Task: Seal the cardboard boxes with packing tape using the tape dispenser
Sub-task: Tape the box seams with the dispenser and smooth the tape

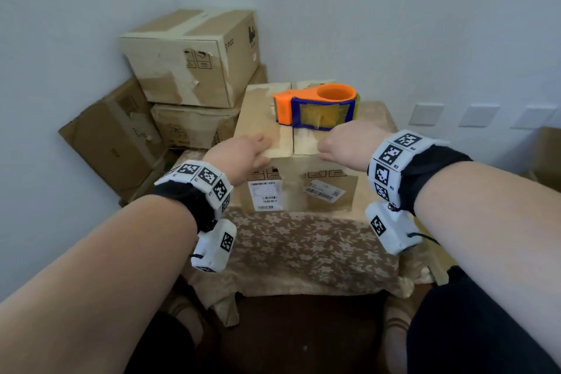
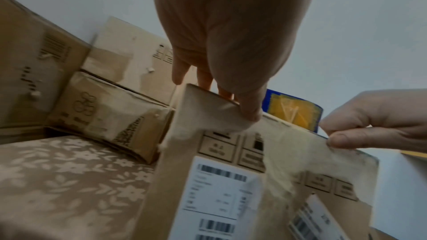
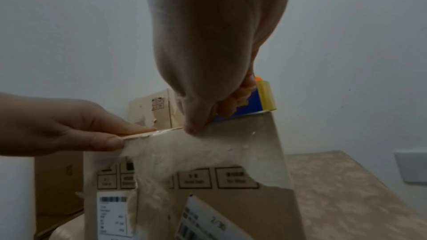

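Both hands pinch the near top edge of the cardboard box [image 1: 299, 188]: left hand [image 1: 239, 155] on the left flap, right hand [image 1: 349, 146] on the right flap. The tape dispenser [image 1: 315, 106] lies on the box's top, just beyond the right hand. The box stands on the tabletop [image 1: 303, 246].

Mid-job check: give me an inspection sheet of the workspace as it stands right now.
Surface: small table under a floral cloth.
Job's things: box on the table, flaps closed, centre seam untaped; tape dispenser rests on top, untouched.
Clutter: stack of boxes at the table's left, against the wall.
Hands: left hand pinches the left flap's near edge; right hand pinches the right flap's near edge.
Cables: short black cords at the wrist cameras.
Surroundings: pale wall with wall plates; another box at far right.
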`<state>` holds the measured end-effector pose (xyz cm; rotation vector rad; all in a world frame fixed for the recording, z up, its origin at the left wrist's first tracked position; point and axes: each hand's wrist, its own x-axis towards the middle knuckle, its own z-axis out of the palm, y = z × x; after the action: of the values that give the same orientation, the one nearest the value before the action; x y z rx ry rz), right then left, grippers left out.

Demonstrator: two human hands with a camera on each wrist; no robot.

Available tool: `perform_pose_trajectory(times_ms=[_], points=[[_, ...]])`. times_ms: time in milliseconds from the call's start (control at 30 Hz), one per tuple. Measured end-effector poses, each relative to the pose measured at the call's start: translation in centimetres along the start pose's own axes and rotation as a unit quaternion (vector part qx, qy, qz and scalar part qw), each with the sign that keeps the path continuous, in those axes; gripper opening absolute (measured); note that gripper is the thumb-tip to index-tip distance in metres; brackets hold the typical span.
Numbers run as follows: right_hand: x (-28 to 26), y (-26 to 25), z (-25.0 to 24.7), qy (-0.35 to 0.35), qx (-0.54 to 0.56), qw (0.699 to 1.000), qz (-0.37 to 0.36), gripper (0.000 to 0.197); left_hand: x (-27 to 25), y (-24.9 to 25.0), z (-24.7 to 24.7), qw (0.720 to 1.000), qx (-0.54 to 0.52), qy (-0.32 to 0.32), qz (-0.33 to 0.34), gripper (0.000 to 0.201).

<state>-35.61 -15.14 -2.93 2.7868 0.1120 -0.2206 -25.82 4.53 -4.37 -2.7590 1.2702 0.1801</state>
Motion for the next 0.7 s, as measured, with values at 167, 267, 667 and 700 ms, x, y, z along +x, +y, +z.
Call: perform_pose_trajectory(times_ms=[167, 267, 667, 700], points=[[1.4, -0.4, -0.5, -0.004, -0.003, 1.0, -0.02, 0.034, -0.1, -1.1, 0.4, 1.0, -0.016, 0.0, 0.002, 0.049], [2.0, -0.5, -0.5, -0.012, -0.006, 0.999, -0.034, 0.034, 0.1, -1.2, 0.4, 1.0, -0.015, -0.008, 0.003, 0.05], [3.8, -2.6, -1.5, -0.021, 0.014, 0.999, -0.042, 0.033, 0.1, 0.1, -0.5, 0.998, 0.052, -0.026, -0.004, 0.044], [3.8, -2.6, -1.4, -0.016, 0.015, 0.999, -0.044, 0.032, 0.3, 0.5, -0.6, 0.998, 0.063, -0.028, -0.01, 0.042]])
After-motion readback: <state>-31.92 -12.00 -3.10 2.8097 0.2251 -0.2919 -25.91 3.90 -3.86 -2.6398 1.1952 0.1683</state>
